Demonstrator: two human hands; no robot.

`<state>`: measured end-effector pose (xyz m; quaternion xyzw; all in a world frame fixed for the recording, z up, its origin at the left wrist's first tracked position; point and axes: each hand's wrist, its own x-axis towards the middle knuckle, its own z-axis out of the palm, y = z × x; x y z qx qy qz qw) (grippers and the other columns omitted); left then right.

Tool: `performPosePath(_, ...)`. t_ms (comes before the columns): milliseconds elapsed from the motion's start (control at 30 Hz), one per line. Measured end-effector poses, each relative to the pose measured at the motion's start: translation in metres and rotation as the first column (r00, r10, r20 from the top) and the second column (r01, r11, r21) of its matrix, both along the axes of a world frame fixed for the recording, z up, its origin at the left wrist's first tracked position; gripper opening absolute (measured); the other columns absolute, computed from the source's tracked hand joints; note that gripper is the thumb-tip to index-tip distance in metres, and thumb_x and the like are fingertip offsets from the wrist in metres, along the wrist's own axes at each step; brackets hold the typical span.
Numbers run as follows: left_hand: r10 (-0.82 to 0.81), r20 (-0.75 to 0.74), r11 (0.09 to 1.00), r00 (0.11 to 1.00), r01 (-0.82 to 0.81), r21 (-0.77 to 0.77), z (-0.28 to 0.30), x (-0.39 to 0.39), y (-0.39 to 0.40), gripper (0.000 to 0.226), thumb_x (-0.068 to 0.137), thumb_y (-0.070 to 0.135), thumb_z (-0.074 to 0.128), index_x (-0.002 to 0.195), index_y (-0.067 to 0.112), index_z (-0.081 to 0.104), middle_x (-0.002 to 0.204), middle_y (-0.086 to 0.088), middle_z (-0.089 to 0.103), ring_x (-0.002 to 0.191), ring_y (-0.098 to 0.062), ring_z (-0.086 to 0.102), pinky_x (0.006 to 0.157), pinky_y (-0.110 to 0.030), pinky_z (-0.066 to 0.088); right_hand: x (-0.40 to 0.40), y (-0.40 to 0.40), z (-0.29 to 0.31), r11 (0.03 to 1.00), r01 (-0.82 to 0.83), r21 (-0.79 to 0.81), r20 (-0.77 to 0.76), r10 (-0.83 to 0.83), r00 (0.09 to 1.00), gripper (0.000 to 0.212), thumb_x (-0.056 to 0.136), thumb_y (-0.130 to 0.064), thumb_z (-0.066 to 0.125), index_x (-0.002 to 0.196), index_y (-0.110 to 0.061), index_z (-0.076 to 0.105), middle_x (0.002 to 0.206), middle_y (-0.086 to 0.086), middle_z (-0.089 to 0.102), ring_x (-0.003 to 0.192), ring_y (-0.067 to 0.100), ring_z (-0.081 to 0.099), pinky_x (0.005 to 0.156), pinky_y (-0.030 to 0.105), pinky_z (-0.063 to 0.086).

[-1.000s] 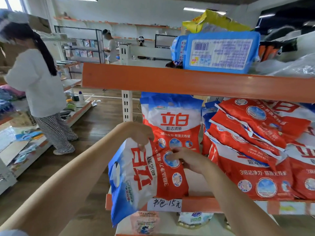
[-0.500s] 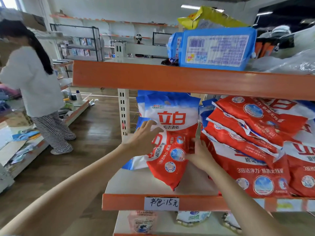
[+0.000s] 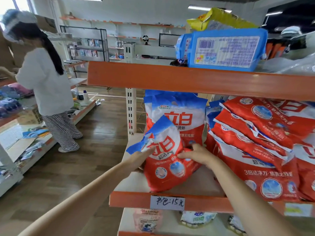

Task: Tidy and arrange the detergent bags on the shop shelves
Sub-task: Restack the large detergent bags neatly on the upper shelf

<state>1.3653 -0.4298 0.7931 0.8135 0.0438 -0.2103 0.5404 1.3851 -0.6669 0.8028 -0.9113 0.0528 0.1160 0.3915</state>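
Observation:
A red, white and blue detergent bag stands tilted on the middle shelf, leaning against an upright bag of the same kind. My left hand lies with straight fingers against the bag's left side. My right hand grips its right side, fingers curled into the plastic. To the right, several similar bags lie in a slanting pile.
A blue package and a yellow bag sit on the top shelf above an orange beam. A price label hangs on the shelf front. A person in a white top stands at the left by low shelves.
The bag came from in front of the shelf onto the middle shelf and turned from sideways to nearly upright. Both hands followed it and now hold its sides.

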Motion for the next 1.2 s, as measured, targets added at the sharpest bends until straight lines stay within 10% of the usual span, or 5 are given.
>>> performPosePath(267,0.183,0.552,0.983,0.814,-0.145,-0.112,0.036,0.029,-0.010,0.021,0.082,0.001,0.066,0.089,0.018,0.054,0.085,0.002,0.063,0.076,-0.014,0.062,0.068,-0.024,0.053,-0.018,0.015,-0.005,0.898,0.070,0.434,0.422,-0.271,0.865,0.035,0.086,-0.027,0.067,0.118,-0.025,0.052,0.105,-0.020,0.060,0.098,0.010,0.061,0.087,0.030,0.051)
performPosePath(467,0.110,0.342,0.988,0.933,-0.141,0.068,0.012,0.055,-0.018,0.050,0.084,0.038,0.068,0.123,0.009,0.055,0.116,-0.011,0.064,0.095,-0.019,0.062,0.069,-0.021,0.054,-0.005,0.005,-0.032,0.911,0.393,0.122,0.364,-0.410,0.837,0.056,0.084,-0.025,0.068,0.128,0.003,0.047,0.130,0.024,0.046,0.123,0.040,0.042,0.105,0.041,0.034)
performPosePath(733,0.084,0.159,0.968,0.984,-0.042,-0.247,0.010,0.051,-0.033,0.055,0.080,0.020,0.075,0.129,0.018,0.051,0.104,-0.002,0.068,0.072,-0.008,0.066,0.056,-0.017,0.055,0.013,-0.001,-0.022,0.666,0.286,0.689,0.025,-0.416,0.909,0.050,0.070,-0.012,0.080,0.116,-0.018,0.061,0.100,0.008,0.072,0.089,0.029,0.070,0.083,0.047,0.056)
performPosePath(933,0.221,0.197,0.899,0.955,-0.121,-0.420,0.004,0.065,-0.013,0.051,0.078,0.048,0.069,0.124,0.030,0.054,0.105,-0.008,0.069,0.083,-0.024,0.071,0.078,-0.042,0.058,0.023,0.019,-0.023,0.696,0.147,0.703,0.109,-0.310,0.945,0.027,0.083,-0.019,0.071,0.105,-0.029,0.060,0.100,-0.001,0.071,0.087,0.019,0.070,0.075,0.036,0.057)
performPosePath(1200,0.414,0.187,0.860,0.891,-0.316,-0.401,0.023,0.087,0.005,0.022,0.095,0.035,0.054,0.105,0.016,0.059,0.103,0.001,0.062,0.094,-0.014,0.058,0.079,-0.026,0.041,0.030,0.014,-0.005,0.800,0.208,0.563,0.255,-0.408,0.877,0.029,0.074,-0.047,0.070,0.094,-0.030,0.057,0.099,-0.007,0.068,0.095,0.016,0.065,0.083,0.037,0.052)
